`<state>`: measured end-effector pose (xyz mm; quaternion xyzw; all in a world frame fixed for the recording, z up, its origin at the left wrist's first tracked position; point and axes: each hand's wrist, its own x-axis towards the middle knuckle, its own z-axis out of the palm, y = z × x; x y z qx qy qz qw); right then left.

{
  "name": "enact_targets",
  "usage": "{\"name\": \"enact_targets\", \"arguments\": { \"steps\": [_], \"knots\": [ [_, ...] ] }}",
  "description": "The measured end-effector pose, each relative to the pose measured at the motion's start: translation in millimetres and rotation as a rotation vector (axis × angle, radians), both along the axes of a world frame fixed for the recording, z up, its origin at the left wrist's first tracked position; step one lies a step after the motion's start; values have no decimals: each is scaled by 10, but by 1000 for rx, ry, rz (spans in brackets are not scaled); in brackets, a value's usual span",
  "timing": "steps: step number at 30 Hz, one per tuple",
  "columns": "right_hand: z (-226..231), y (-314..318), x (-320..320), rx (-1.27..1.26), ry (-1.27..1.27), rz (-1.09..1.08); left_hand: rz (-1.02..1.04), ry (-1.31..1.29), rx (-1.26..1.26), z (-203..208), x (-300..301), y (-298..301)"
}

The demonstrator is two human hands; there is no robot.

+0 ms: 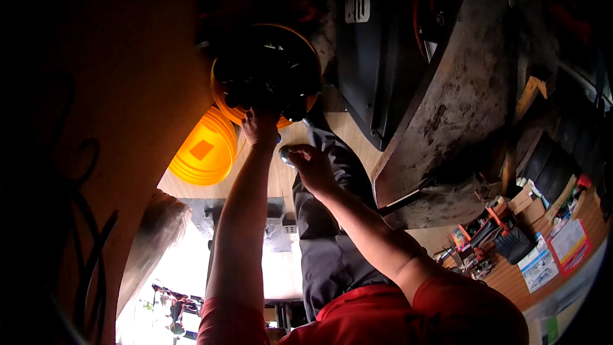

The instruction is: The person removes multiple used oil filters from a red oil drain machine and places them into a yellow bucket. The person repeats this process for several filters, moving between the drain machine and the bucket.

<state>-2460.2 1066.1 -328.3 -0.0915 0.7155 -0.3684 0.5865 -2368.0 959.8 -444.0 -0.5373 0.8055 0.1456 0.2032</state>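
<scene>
My left hand (258, 126) reaches over the near rim of a yellow bucket (218, 92) full of dark objects. Its fingers are lost among the dark contents, so their grip is hidden. My right hand (311, 165) is closed, pinching a small round, greyish shiny piece (286, 156) just below and to the right of the bucket. What kind of piece it is cannot be made out. Pale glints show on the dark objects (271, 70) inside the bucket, but their shapes are too dim to name.
A second yellow bucket (217, 156) lies tilted at the left. My dark-trousered leg (332, 243) extends beneath my right arm. To the right stand a black panel (367, 57) and a large stained grey plate (460, 83). Tools and papers (539, 268) cover a wooden surface at lower right.
</scene>
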Motion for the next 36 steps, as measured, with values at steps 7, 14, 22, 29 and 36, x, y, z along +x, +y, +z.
{"name": "enact_targets", "arguments": {
  "steps": [7,14,22,29,36],
  "knots": [
    [182,-65,-22,46,133,30,233,82,152,577,26,-44],
    [276,252,386,-63,154,137,781,344,233,1019,1088,1410],
    [1285,606,269,-82,-463,158,1560,646,494,1770,2252,4184],
    [2615,625,478,-148,-903,182,1906,685,237,2991,2609,6093],
    [1947,185,918,-453,133,1294,2583,690,-95,3460,1867,7610]
  ]
}}
